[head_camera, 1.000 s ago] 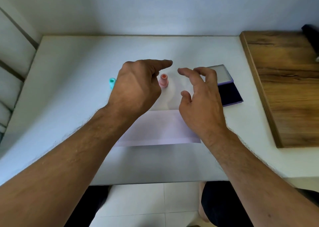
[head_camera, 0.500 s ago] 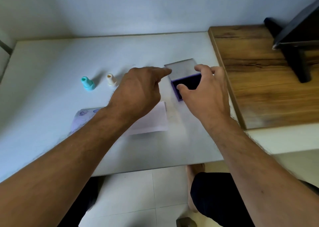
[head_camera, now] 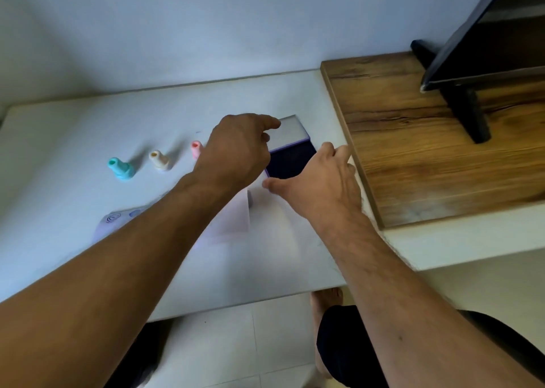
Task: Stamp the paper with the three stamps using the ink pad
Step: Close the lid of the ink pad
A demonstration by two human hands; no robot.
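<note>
Three small stamps stand in a row on the white table: teal, cream and pink, the pink one partly behind my left wrist. The ink pad lies open, with its dark pad facing up and its grey lid folded back. My left hand hovers over the lid's left edge with its fingers apart, holding nothing. My right hand spans the pad's base, thumb at the near left corner and fingers at the right edge. The pale paper lies under my left forearm, with stamped marks at its left end.
A raised wooden board borders the table on the right, close to my right hand. A dark monitor on a black stand stands on the board. The wall runs along the table's far edge. My knees and the tiled floor show below the front edge.
Both hands have moved right, from above the pink stamp to the ink pad. My right hand has settled around the pad's base. The view has swung right, and all three stamps show.
</note>
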